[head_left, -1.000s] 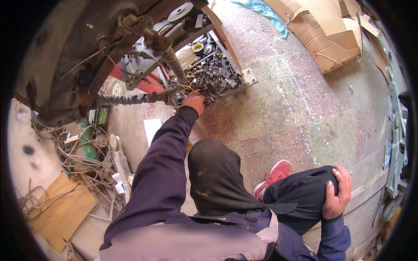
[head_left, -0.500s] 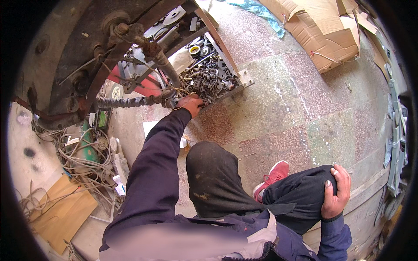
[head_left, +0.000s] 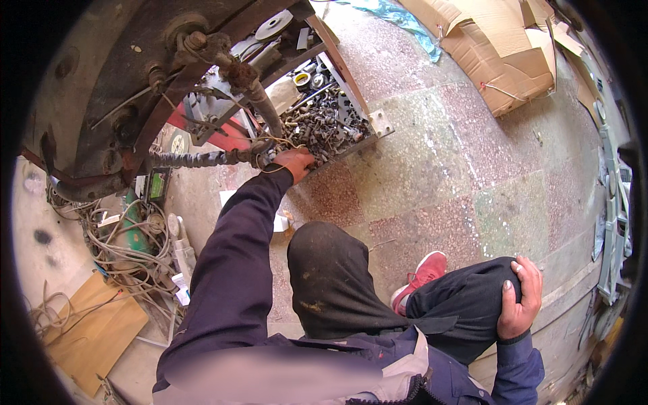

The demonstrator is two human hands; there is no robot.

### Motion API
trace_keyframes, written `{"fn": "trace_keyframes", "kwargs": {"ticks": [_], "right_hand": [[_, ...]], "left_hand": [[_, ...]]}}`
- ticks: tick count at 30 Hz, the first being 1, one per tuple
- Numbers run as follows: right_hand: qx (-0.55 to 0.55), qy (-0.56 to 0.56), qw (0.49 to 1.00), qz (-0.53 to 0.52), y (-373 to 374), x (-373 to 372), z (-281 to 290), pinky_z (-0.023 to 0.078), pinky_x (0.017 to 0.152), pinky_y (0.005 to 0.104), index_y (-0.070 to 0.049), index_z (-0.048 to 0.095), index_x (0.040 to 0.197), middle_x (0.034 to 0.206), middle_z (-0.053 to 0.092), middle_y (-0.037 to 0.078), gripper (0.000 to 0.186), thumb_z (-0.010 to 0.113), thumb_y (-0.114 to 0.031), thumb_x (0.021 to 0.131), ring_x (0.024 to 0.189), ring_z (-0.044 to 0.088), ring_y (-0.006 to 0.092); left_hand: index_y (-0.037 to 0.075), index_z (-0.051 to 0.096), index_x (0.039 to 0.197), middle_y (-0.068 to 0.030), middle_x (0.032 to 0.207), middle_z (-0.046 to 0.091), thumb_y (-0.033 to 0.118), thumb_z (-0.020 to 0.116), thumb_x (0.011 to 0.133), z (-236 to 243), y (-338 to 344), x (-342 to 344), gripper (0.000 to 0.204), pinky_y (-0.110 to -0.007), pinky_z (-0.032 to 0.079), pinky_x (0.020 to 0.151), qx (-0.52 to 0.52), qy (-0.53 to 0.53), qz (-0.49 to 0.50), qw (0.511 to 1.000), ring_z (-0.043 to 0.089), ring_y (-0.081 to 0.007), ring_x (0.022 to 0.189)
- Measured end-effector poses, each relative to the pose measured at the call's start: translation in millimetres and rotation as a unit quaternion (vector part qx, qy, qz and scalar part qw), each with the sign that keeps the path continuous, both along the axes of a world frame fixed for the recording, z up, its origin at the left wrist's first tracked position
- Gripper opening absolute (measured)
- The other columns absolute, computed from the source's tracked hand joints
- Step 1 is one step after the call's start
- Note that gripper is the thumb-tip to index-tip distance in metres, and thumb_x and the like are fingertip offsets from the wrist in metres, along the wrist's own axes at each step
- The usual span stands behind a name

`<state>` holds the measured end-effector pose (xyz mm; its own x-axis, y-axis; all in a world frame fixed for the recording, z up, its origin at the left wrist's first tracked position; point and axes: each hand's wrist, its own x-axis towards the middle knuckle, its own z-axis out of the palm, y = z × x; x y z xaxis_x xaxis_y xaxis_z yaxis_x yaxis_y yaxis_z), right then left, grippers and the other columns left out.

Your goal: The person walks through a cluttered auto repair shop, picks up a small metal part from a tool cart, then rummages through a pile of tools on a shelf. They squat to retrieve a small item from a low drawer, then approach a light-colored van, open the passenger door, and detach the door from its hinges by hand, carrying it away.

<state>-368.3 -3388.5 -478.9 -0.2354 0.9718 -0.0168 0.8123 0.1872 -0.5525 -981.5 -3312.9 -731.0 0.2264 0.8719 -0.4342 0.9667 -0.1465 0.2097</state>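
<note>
My left hand (head_left: pixel 294 165) reaches to the near edge of a drawer-like metal tray (head_left: pixel 356 146) filled with loose bolts, nuts and small metal parts (head_left: pixel 317 125). Its fingers are curled in among the pieces at the tray's near corner, and whatever they grip is hidden. A thin wire loop (head_left: pixel 273 140) passes just by the knuckles. On my right knee rests my right hand (head_left: pixel 521 298), its fingers spread over the dark trouser cloth, holding nothing.
Above my left arm hangs a rusty machine frame (head_left: pixel 223 57) with a ribbed hose (head_left: pixel 196 158). Tangled cables (head_left: pixel 115 246) and a green cylinder (head_left: pixel 137 229) lie at left, near a wooden board (head_left: pixel 98 331). Flattened cardboard (head_left: pixel 496 57) sits at the far right.
My left hand has shifted very slightly left and nearer, still at the tray's corner. My right hand stays on the knee.
</note>
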Motion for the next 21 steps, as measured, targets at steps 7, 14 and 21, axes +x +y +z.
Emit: {"fn": "trace_keyframes", "kwargs": {"ticks": [7,14,21], "right_hand": [[-0.003,0.000,1.000,-0.004,0.8,-4.4,0.3,0.043,0.117,0.0507,0.004,0.069,0.125,0.134,0.068,0.025,0.038,0.064,-0.011,0.090,0.131,0.060,0.0434],[-0.002,0.000,1.000,0.000,2.6,-4.4,0.5,0.042,0.117,0.0509,0.003,0.069,0.125,0.134,0.068,0.025,0.038,0.064,-0.011,0.089,0.130,0.060,0.0436],[-0.005,-0.007,1.000,-0.005,1.8,-2.1,0.0,0.042,0.118,0.0510,0.003,0.069,0.124,0.134,0.068,0.025,0.038,0.064,-0.012,0.090,0.130,0.060,0.0439]], "left_hand": [[0.012,0.075,0.116,-0.0119,0.120,0.068,0.006,0.068,0.088,2.4,-2.1,6.0,0.029,-0.048,0.056,0.097,-0.004,-0.013,0.000,1.000,0.068,-0.0370,0.114],[0.006,0.069,0.110,-0.0155,0.109,0.064,0.011,0.071,0.085,0.5,2.9,3.8,0.025,-0.050,0.055,0.091,0.000,0.016,-0.024,1.000,0.066,-0.0388,0.110],[0.006,0.065,0.103,-0.0130,0.092,0.070,0.014,0.075,0.086,9.6,1.9,8.4,0.021,-0.043,0.058,0.075,0.016,-0.274,0.301,0.913,0.072,-0.0282,0.086]]}}
